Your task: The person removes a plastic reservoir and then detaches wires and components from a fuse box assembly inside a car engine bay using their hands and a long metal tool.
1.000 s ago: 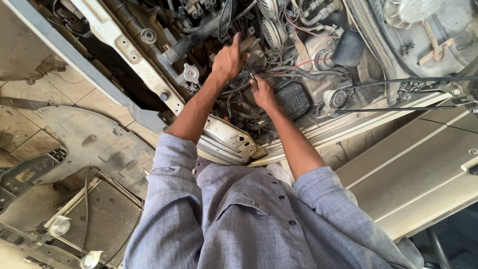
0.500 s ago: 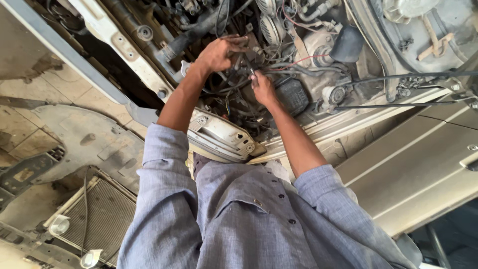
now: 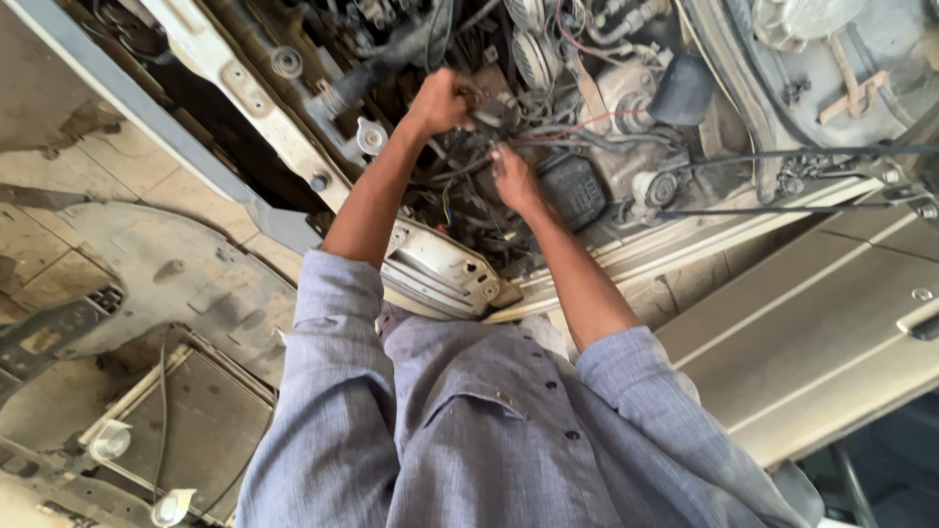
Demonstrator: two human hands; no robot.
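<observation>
Both my arms reach forward into an open engine bay (image 3: 626,88) crowded with hoses and wires. My left hand (image 3: 442,101) is curled into a fist around a dark part or tool among the wires; what it grips is too hidden to name. My right hand (image 3: 513,176) rests lower and to the right, fingers pressed on a wire bundle (image 3: 460,176) beside a black ribbed box (image 3: 575,188). Whether the right hand holds anything is hidden. I wear a blue-grey buttoned shirt (image 3: 469,420) with the sleeves rolled up.
A white front crossmember (image 3: 264,88) runs diagonally at the left. A headlight housing (image 3: 445,274) sits under my arms. A radiator (image 3: 186,420) and a grey plastic undertray (image 3: 166,284) lie on the tiled floor at left. A beige car body panel (image 3: 822,332) stands at right.
My left hand has shifted a little left and lower in the frame and closed tighter. My right hand has stayed on the wires. The view has tilted slightly.
</observation>
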